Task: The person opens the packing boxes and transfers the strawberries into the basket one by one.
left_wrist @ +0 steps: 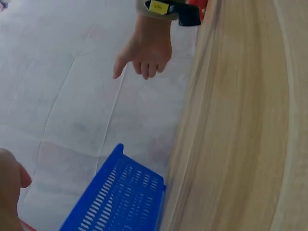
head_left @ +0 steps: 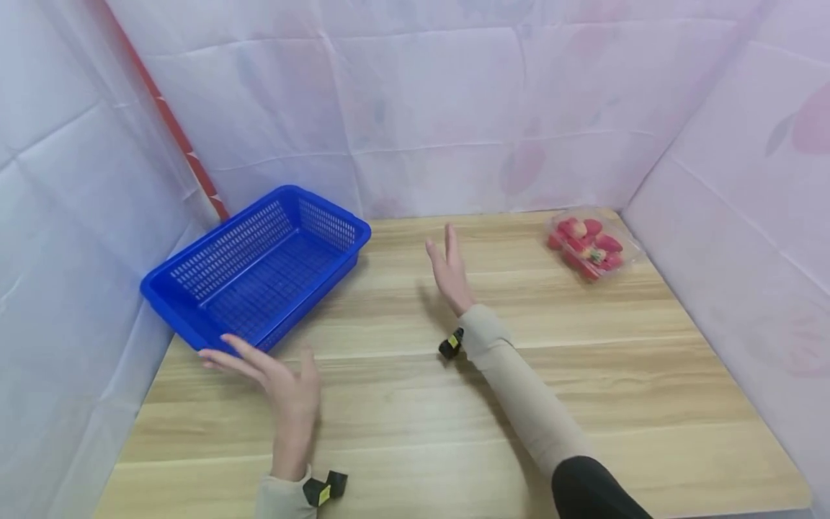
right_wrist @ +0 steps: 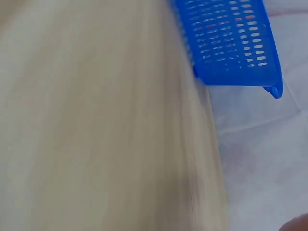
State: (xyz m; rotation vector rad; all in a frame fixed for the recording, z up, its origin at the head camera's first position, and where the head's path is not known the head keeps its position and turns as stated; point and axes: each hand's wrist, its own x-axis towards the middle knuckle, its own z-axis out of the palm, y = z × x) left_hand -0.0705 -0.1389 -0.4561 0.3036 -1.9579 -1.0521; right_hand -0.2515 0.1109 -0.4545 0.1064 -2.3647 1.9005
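A blue plastic basket [head_left: 279, 277] with slotted walls sits at the left back of the table. My left hand [head_left: 282, 386] is near the basket's front corner, its fingers stretched out; I cannot tell whether they touch the rim. Over the middle of the table is my right hand [head_left: 452, 277], fingers extended and holding nothing. The left wrist view shows the right hand [left_wrist: 149, 48] beyond the basket [left_wrist: 122, 197], with part of the left hand [left_wrist: 8, 187] at the lower left. Only a sliver of the right hand [right_wrist: 297, 224] appears in the right wrist view.
A clear plastic box of strawberries [head_left: 586, 249] lies at the right back corner of the wooden table [head_left: 402, 432]. Pale patterned cloth [head_left: 428, 108] hangs along the back and both sides. A red strip [head_left: 175, 130] runs down behind the basket.
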